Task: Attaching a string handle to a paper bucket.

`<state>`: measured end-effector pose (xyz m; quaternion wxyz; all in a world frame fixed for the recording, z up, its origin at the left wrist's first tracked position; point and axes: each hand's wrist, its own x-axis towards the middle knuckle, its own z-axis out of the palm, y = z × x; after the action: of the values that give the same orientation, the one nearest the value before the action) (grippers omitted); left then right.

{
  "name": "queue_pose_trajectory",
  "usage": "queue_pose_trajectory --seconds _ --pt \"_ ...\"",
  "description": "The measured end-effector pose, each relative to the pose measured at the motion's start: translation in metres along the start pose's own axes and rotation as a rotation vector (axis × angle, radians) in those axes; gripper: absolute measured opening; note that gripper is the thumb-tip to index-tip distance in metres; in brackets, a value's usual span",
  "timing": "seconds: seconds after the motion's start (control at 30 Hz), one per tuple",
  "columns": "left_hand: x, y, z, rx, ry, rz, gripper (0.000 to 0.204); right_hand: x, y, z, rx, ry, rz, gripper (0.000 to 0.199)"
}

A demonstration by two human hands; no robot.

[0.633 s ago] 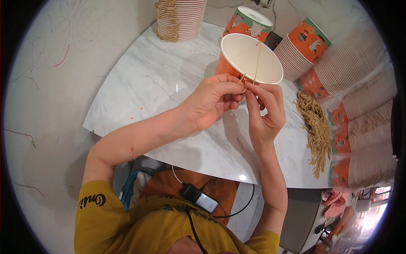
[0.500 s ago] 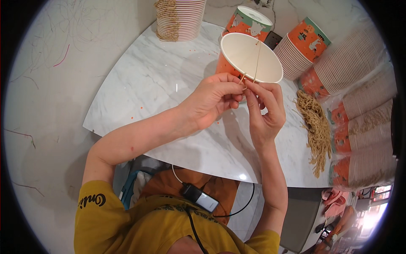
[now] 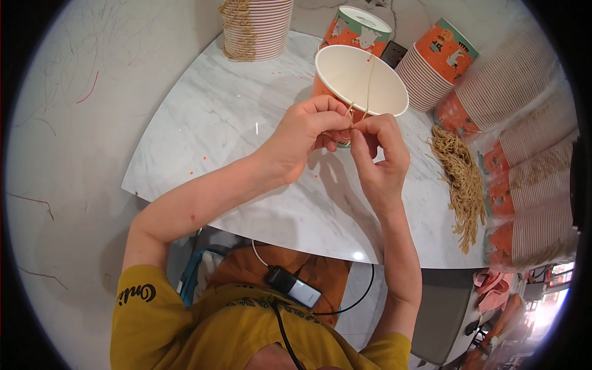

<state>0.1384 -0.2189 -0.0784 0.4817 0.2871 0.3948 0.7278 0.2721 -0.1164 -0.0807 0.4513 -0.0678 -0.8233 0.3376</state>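
Note:
A large paper bucket (image 3: 336, 71), white inside and orange outside, stands in front of my hands with its mouth tilted toward me. Thin tan twine (image 3: 369, 86) runs from a hole at its far rim across the mouth to the near rim. My left hand (image 3: 302, 132) is closed, thumb and index finger pinching the twine just at the near rim. Right beside it, my right hand (image 3: 383, 157) also pinches the twine between thumb and index finger. The fingertips of both hands nearly meet, and the twine between them is mostly hidden.
A bundle of tan twine (image 3: 459, 182) lies on the marble-patterned table (image 3: 216, 135) at right. Stacked buckets (image 3: 265, 31) stand back left, another stack (image 3: 425, 74) back right, beside an upturned bucket (image 3: 357, 28). Plastic-wrapped stacks (image 3: 542, 166) line the right edge. A small corded device (image 3: 293, 287) rests on my lap.
Both hands have drawn closer together at the near rim, and the small twine loop at the fingertips is now hidden. The whole view has shifted slightly.

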Motion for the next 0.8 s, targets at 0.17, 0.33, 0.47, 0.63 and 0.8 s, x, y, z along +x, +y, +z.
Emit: queue_pose_trajectory --seconds 0.17,0.33,0.47,0.63,0.8 --pt "0.003 0.001 -0.005 0.047 -0.026 -0.024 0.007 0.000 0.003 -0.002 -0.047 -0.056 -0.044 0.012" --pt "0.002 0.004 0.000 0.126 0.013 -0.040 0.007 0.001 0.008 -0.004 -0.167 -0.085 -0.248 0.015" --pt "0.002 0.007 -0.001 0.227 0.030 0.043 0.004 0.000 -0.003 -0.002 -0.162 -0.114 -0.238 0.015" --pt "-0.002 0.006 0.001 0.515 0.047 0.312 0.003 0.002 -0.008 -0.004 -0.049 0.033 -0.032 0.011" --pt "-0.005 0.001 0.007 0.998 0.150 0.717 0.011 0.007 -0.004 0.007 -0.082 0.164 -0.098 0.010"
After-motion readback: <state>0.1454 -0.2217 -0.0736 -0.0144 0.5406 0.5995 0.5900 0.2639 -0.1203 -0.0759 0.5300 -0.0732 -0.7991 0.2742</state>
